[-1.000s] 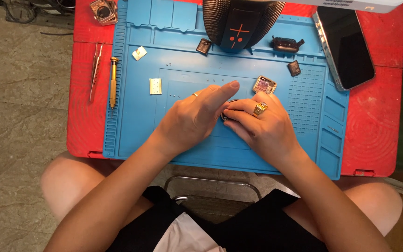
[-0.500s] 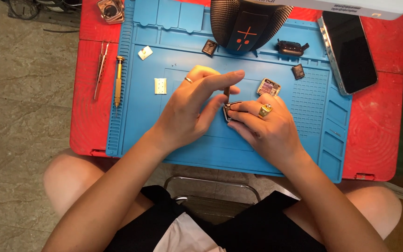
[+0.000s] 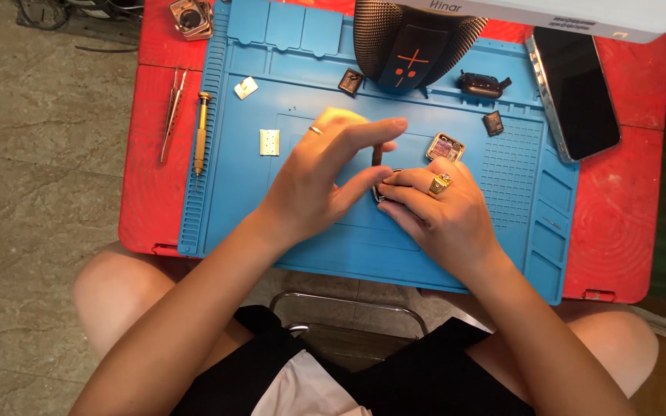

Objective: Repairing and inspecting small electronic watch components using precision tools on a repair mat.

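Note:
My left hand [image 3: 325, 173] rests over the middle of the blue work mat [image 3: 310, 246], thumb and fingers pinching a thin dark tool [image 3: 377, 155] that stands upright. My right hand [image 3: 441, 216], with a gold ring, presses down on a small dark round part [image 3: 380, 192] on the mat, mostly hidden under both hands. The tool's tip meets that part. A small rectangular module [image 3: 445, 147] lies just beyond my right fingers.
A red table [image 3: 618, 223] carries the mat. A smartphone [image 3: 572, 92] lies at the right, a dark mesh lamp head [image 3: 406, 42] at the top. Tweezers [image 3: 169, 114], a screwdriver [image 3: 201, 132], small white parts [image 3: 269, 142] and dark chips [image 3: 492, 122] lie around.
My left hand has lifted its fingers and now holds the thin tool upright over the small part. My right hand has barely moved.

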